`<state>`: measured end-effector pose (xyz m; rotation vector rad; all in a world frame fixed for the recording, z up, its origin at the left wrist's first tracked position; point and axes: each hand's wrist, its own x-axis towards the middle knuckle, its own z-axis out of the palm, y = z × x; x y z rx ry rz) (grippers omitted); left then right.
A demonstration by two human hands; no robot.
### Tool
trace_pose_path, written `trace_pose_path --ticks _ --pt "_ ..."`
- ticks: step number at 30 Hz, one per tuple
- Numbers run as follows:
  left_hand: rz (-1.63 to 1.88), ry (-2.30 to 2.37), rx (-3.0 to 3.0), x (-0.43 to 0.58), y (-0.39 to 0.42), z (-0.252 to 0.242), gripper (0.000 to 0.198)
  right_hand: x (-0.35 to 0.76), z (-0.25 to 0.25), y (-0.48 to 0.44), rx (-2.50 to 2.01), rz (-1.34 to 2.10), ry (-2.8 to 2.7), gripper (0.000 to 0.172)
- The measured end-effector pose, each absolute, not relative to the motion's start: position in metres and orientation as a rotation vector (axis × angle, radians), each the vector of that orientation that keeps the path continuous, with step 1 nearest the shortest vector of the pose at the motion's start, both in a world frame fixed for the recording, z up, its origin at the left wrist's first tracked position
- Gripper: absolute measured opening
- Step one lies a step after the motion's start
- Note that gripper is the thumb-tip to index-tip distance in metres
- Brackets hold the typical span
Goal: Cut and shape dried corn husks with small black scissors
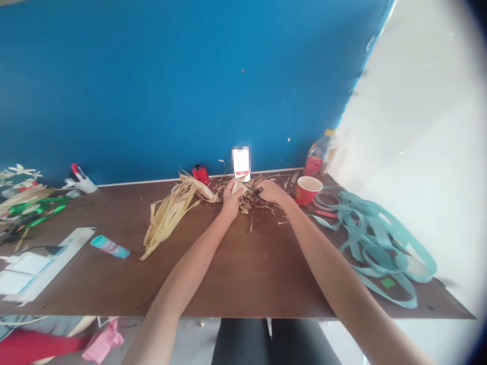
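At the back middle of the table, my left hand (230, 198) is closed on a pale piece of corn husk (239, 187). My right hand (271, 192) grips dark-handled scissors (251, 188), whose blades point left toward the husk piece; whether they touch it I cannot tell. Beneath and around both hands lie many dry husk scraps (246, 207). A bundle of long dry corn husks (171, 215) rests on the table to the left of my left hand. Just behind my hands a phone (241, 162) with a lit screen leans against the blue wall.
A red paper cup (307, 190) and a plastic bottle (318, 154) stand right of my hands. Loops of light-blue ribbon (375, 238) cover the table's right end. On the left are a blue tube (110, 247), a power strip (57, 266) and a white pen cup (87, 184).
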<state>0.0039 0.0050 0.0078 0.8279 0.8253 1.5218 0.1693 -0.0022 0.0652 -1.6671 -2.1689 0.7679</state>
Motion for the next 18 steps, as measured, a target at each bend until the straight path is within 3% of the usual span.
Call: trace_pose_path --ticks 13,18 --pt "1.528 0.897 1.040 0.002 0.011 -0.005 0.070 0.162 0.060 -0.003 -1.619 0.926 -2.026 0.020" --pt "1.525 0.935 1.103 0.002 0.012 -0.008 0.071 0.169 0.058 0.000 -1.522 0.988 -2.017 0.012"
